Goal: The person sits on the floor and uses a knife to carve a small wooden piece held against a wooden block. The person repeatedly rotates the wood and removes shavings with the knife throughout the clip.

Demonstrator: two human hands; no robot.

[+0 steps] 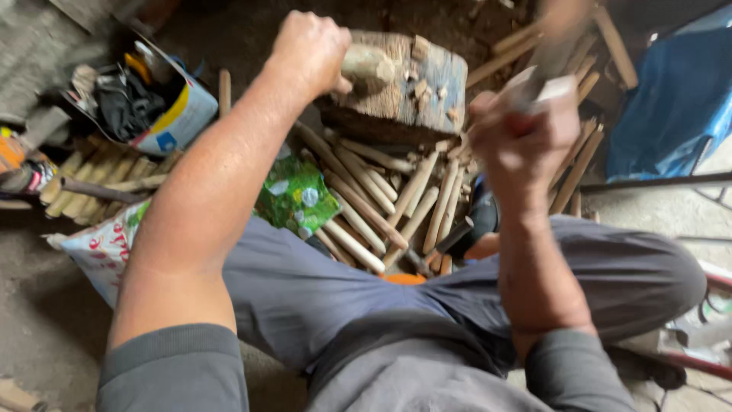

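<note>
- Dirt floor: wooden block (404,84) between hands.
- Left hand (309,49) grips a stiff, light peg (367,65) by its end, on block.
- Right hand (526,133) clenches a blurred tool (553,46).
- Pegs (381,202) piled below hands.

Two hands are up: one left hand (311,47), one right hand (526,130). One wooden block (427,84) sits ahead. One green packet (296,197), one printed sack (103,244), one open box (164,114), one blue bag (675,107). The wooden sticks (381,202) lie piled, too many to count.
</note>
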